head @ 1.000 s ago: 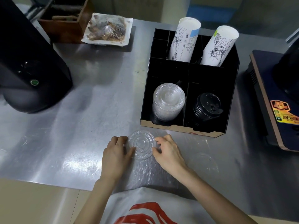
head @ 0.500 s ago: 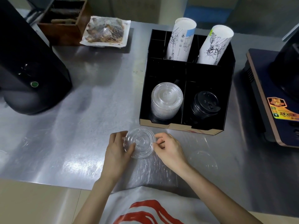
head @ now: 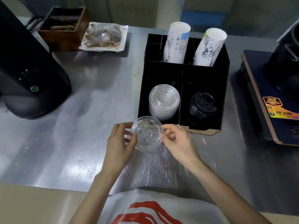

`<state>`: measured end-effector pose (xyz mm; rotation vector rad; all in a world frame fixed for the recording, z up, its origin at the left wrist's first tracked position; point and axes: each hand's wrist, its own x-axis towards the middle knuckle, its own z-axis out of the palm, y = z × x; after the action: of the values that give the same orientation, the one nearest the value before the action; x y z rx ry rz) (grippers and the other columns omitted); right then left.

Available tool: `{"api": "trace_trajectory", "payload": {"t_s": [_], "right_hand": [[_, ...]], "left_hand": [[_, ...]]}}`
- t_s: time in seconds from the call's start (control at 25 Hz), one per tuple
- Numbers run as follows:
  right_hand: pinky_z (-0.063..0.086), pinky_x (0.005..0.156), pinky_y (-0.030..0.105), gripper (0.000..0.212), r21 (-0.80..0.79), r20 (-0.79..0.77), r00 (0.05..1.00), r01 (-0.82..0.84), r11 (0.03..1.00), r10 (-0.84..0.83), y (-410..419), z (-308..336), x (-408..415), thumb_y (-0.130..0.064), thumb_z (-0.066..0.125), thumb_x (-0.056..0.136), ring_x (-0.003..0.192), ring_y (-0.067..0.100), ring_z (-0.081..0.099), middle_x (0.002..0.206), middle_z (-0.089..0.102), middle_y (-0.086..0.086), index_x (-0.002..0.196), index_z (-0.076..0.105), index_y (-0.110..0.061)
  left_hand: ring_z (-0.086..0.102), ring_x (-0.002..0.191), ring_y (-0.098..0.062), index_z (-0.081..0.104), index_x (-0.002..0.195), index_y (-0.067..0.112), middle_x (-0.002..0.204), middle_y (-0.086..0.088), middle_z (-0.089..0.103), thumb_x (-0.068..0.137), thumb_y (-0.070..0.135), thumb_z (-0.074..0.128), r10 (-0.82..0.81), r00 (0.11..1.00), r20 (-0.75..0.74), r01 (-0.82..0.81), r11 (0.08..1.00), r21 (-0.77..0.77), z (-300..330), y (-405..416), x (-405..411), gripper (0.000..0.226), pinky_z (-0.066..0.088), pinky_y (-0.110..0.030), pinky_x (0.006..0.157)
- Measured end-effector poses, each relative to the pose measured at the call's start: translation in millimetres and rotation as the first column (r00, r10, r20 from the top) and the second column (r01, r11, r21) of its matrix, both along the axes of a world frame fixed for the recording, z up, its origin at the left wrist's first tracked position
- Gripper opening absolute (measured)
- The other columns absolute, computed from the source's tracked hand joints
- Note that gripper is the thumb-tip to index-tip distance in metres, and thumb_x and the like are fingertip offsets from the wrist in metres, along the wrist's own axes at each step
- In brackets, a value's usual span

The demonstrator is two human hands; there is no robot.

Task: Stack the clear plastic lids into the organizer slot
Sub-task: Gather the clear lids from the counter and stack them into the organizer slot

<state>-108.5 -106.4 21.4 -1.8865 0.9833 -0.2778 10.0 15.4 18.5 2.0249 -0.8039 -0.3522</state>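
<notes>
We hold the lid (head: pixel 146 135) nearly flat, top up, between both hands: left hand (head: pixel 119 143) and right hand (head: pixel 178 143) pinch opposite rims.

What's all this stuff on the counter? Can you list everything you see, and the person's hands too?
metal counter: one, silver, under everything
organizer: one, black, right of centre on the counter
clear lid stack: one stack, clear, front left slot of the organizer
black lid stack: one stack, black, front right slot
paper cup stacks: two, white with drawings, leaning in the back slots
held clear lids: a few nested, exact count unclear, just in front of the organizer
plastic sleeve: one, clear, lying on the counter near the person
wrapped food tray: one, white, far side
wooden box: one, brown, far left
black machine: one, left edge
left hand: holding the lids' left side
right hand: holding the lids' right side
</notes>
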Motion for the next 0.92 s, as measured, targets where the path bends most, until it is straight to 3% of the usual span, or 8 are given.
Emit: {"api": "trace_trajectory", "payload": {"t_s": [0.12,0.32,0.48,0.64,0.8,0.92], "right_hand": [[0.043,0.068,0.005,0.021,-0.054,0.017,1.000,0.018,0.998,-0.017,-7.0,8.1,-1.0,-0.016,0.061,0.081,0.068,0.006,0.056,0.080,0.053,-0.006,0.102,0.061,-0.020],[0.050,0.072,0.015,0.027,-0.114,0.084,0.994,0.079,0.990,-0.069,-25.3,23.2,0.5,-0.015,0.060,0.082,0.073,0.010,0.059,0.089,0.060,0.004,0.107,0.056,-0.020],[0.044,0.070,0.010,0.021,-0.156,0.101,0.989,0.125,0.980,-0.110,-44.5,32.0,5.0,-0.015,0.059,0.082,0.076,0.009,0.059,0.090,0.062,0.005,0.101,0.055,-0.022],[0.049,0.071,0.018,0.020,-0.163,0.123,0.982,0.165,0.973,-0.145,-58.2,39.2,11.9,-0.013,0.057,0.082,0.075,0.010,0.059,0.092,0.058,0.002,0.101,0.056,-0.021],[0.041,0.065,0.004,0.021,-0.189,0.106,0.981,0.179,0.965,-0.162,-70.5,40.1,19.8,-0.012,0.056,0.083,0.070,0.002,0.055,0.092,0.053,-0.002,0.102,0.058,-0.022],[0.041,0.067,0.008,0.026,-0.232,0.062,0.987,0.159,0.960,-0.149,-77.1,38.3,26.8,-0.015,0.055,0.083,0.067,0.002,0.053,0.098,0.052,0.000,0.109,0.056,-0.019]], "left_hand": [[0.058,0.073,-0.003,0.057,0.103,0.008,0.101,-0.005,0.051,0.081,0.001,0.061,-0.008,1.000,0.008,0.008,1.000,-0.030,7.4,-9.6,1.2,0.023,0.040,-0.001,0.059],[0.056,0.076,-0.003,0.057,0.104,0.008,0.101,-0.004,0.049,0.081,0.001,0.061,-0.044,0.998,0.043,0.047,0.996,-0.075,20.9,-32.3,3.4,0.024,0.040,0.000,0.060],[0.054,0.077,0.000,0.055,0.109,0.006,0.102,-0.004,0.047,0.082,0.000,0.060,-0.075,0.993,0.093,0.083,0.994,-0.078,29.3,-53.8,6.4,0.028,0.039,0.002,0.064],[0.053,0.079,-0.011,0.051,0.117,0.004,0.104,-0.002,0.042,0.083,0.000,0.059,-0.073,0.991,0.108,0.081,0.994,-0.074,34.6,-73.2,8.1,0.035,0.039,0.002,0.069],[0.049,0.077,-0.013,0.043,0.126,0.005,0.108,0.000,0.037,0.082,0.005,0.060,-0.096,0.985,0.143,0.098,0.995,-0.005,33.8,-87.9,10.5,0.047,0.040,-0.011,0.072],[0.046,0.075,-0.012,0.041,0.127,0.004,0.112,-0.007,0.043,0.082,0.007,0.061,-0.106,0.981,0.163,0.102,0.994,0.035,30.1,-98.1,15.4,0.050,0.039,-0.016,0.076]]}}
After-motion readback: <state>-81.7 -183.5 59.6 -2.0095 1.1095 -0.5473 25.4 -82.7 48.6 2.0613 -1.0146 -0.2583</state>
